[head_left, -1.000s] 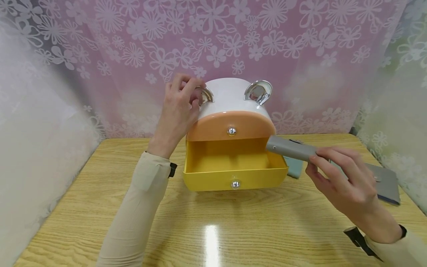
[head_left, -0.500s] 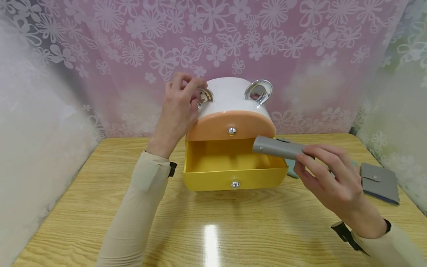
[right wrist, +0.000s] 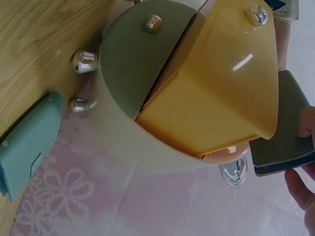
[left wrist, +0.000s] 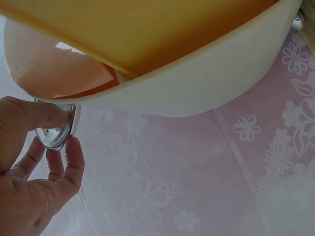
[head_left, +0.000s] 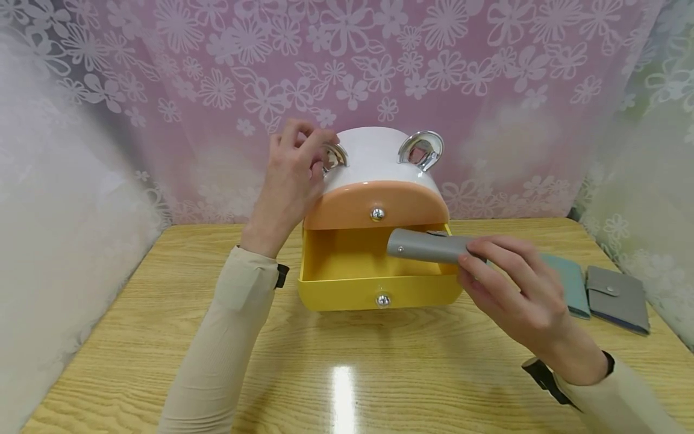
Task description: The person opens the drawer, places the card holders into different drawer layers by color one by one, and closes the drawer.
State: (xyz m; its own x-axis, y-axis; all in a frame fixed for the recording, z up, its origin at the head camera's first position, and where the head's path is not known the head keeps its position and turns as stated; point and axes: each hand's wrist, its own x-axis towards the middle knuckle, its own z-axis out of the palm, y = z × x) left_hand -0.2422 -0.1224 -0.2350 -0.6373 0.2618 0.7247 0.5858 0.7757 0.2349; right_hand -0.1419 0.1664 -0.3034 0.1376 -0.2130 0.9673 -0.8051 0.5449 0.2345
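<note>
A white drawer box (head_left: 374,154) with chrome ears stands on the table. Its yellow drawer (head_left: 347,295) is pulled out below an orange one (head_left: 347,208). With thumb and fingers, my left hand (head_left: 287,187) pinches the left chrome ear (left wrist: 54,135). A grey wallet (head_left: 423,246) with a snap strap is in my right hand (head_left: 520,295), pinched by its right end. It overlaps the right half of the yellow drawer in the head view. In the right wrist view the wallet (right wrist: 283,137) shows beside the drawer, partly hidden behind its front corner.
Right of the box lie a teal wallet (head_left: 569,283) and another grey wallet (head_left: 618,298) on the wooden table (head_left: 434,380). A green drawer front (right wrist: 138,64) and chrome feet (right wrist: 84,62) show in the right wrist view. A floral curtain (head_left: 217,120) hangs behind the box.
My right hand has carried the grey wallet leftward, from the drawer's right edge to over its right half. My left hand has stayed on the ear.
</note>
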